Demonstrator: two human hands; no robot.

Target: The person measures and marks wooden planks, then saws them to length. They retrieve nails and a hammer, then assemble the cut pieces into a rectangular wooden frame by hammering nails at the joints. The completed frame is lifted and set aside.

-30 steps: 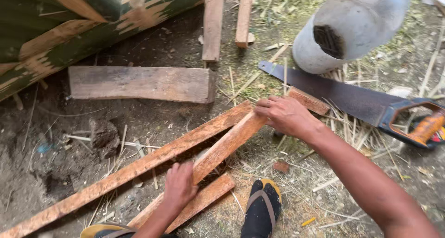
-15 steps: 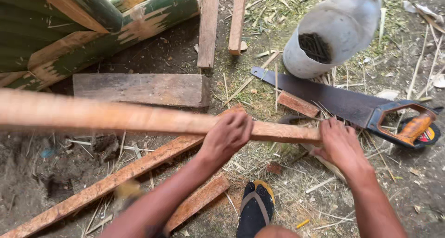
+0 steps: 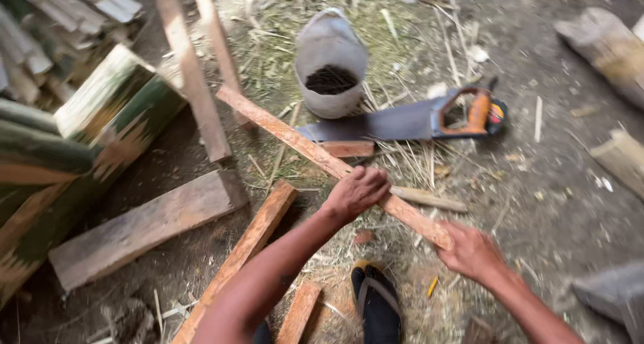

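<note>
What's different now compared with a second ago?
Both hands took hold of a long reddish wooden slat and lifted it off the ground; the left hand grips its middle, the right hand its near end. It now slants away to the left. The handsaw and grey bucket stayed put.
</note>
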